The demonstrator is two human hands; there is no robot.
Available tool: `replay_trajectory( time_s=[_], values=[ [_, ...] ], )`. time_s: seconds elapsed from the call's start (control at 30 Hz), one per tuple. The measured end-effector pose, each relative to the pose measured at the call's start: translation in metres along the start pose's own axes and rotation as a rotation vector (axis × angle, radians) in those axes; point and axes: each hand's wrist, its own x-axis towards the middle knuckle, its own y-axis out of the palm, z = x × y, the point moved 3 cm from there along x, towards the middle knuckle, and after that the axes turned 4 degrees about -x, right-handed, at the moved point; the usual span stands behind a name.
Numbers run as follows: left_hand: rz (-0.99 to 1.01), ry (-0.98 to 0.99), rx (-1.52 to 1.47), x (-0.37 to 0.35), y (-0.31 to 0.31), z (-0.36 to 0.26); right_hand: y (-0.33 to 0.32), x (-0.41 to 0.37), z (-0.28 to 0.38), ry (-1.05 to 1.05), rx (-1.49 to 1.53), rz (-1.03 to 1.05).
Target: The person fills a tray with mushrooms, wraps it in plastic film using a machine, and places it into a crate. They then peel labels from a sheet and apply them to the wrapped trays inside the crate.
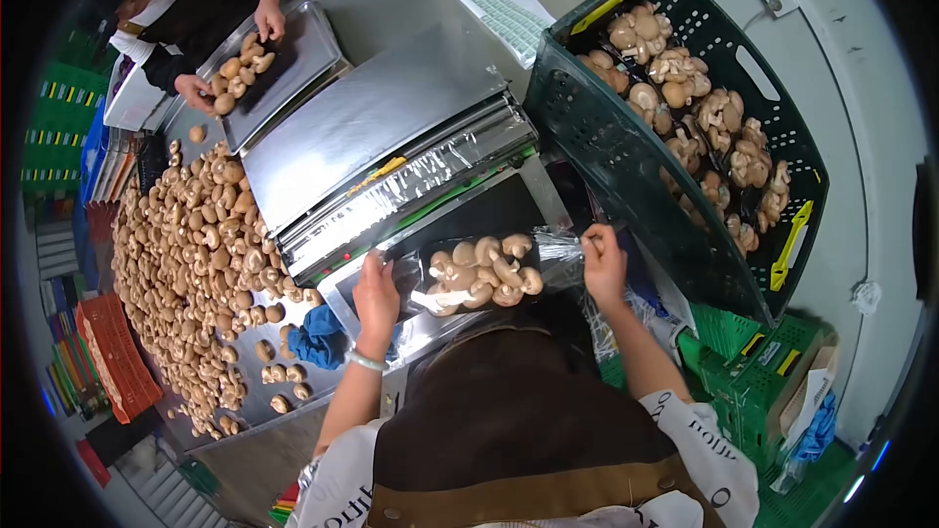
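Head camera: left hand point(376, 295) and right hand point(604, 264) pinch clear film point(558, 246) around mushrooms point(486, 272) by the wrapping machine's point(367, 142) near edge.

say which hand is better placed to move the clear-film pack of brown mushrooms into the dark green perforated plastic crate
Likely the right hand: it grips the end of the pack nearer the crate, which stands on that side. The left hand holds the opposite end, farther from the crate.
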Motion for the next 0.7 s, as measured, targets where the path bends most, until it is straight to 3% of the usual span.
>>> replay_trajectory(
  time_s=[0.03, 0.07, 0.1, 0.17, 0.2, 0.27, 0.37, 0.4, 0.47, 0.5, 0.6, 0.63, 0.7],
  values=[
    [0.021, 0.080, 0.063, 0.004, 0.011, -0.003, 0.009, -0.003, -0.022, 0.040, -0.054, -0.033],
    [0.065, 0.173, 0.125, 0.009, 0.029, 0.005, 0.027, -0.004, -0.042, -0.088, -0.171, -0.150],
    [0.074, 0.288, 0.233, 0.015, 0.043, 0.003, 0.047, -0.006, -0.064, -0.073, -0.304, -0.152],
    [0.144, 0.383, 0.116, 0.036, 0.057, -0.024, 0.085, -0.012, -0.078, 0.014, -0.354, -0.160],
    [0.172, 0.429, 0.061, 0.041, 0.066, -0.035, 0.101, -0.015, -0.085, 0.358, 0.073, -0.126],
    [0.206, 0.493, -0.128, 0.042, 0.076, -0.056, 0.125, -0.026, -0.083, 0.472, 0.694, -0.019],
    [0.491, -0.057, -1.114, 0.025, 0.089, -0.086, 0.110, -0.059, -0.053, 0.430, 1.062, 0.307],
    [0.617, -0.122, -1.226, 0.015, 0.064, -0.113, 0.094, -0.078, -0.035, 0.415, 1.104, 0.448],
    [0.747, -0.197, -1.446, 0.002, 0.028, -0.155, 0.065, -0.106, 0.004, 0.335, 1.113, 0.770],
    [0.831, -0.167, -1.443, -0.009, 0.015, -0.163, 0.050, -0.114, 0.027, 0.263, 1.094, 0.932],
    [0.830, 0.001, -1.657, -0.018, -0.005, -0.170, 0.014, -0.119, 0.093, -0.018, 0.968, 1.332],
    [0.963, 0.111, -1.689, -0.021, -0.011, -0.172, 0.002, -0.112, 0.112, -0.116, 0.911, 1.402],
    [1.224, -0.006, -1.648, -0.028, -0.030, -0.199, -0.022, -0.082, 0.134, -0.283, 0.738, 1.380]
  ],
)
